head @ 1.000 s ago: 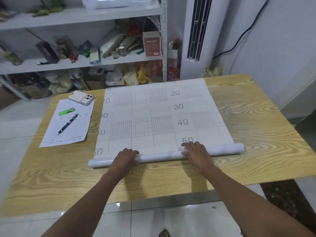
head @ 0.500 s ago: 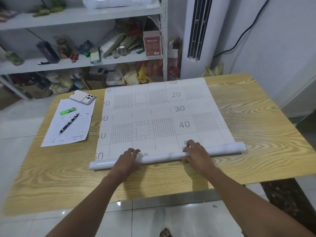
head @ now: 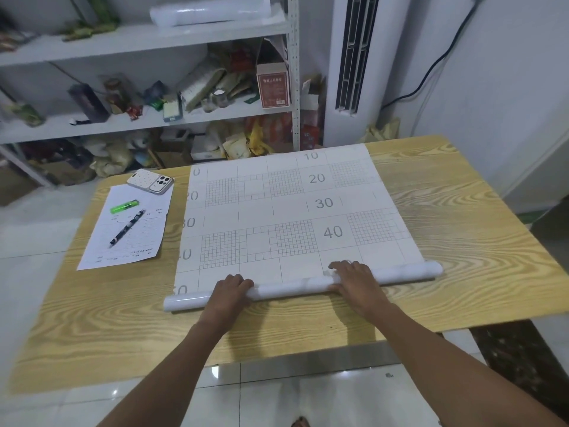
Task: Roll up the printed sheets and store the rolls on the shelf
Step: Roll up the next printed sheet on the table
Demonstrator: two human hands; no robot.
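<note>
The printed sheet (head: 286, 211) lies flat across the middle of the wood-grain worktop (head: 462, 211), its far edge reaching the worktop's back edge. Its near end is already wound into a slim roll (head: 292, 288) lying parallel to the front edge. The left hand (head: 229, 292) and right hand (head: 354, 280) press palm-down on the roll, fingers curled over its top: a loose cupping grip, neither fist closed. The sheet looks light, thin and smooth with a slight sheen, so it probably slides easily and may telescope sideways; it creases if pinched. Hands spread wider toward the roll's ends would likely keep it even. A finished roll (head: 209, 12) lies on the top shelf (head: 138, 38), a plain white board.
</note>
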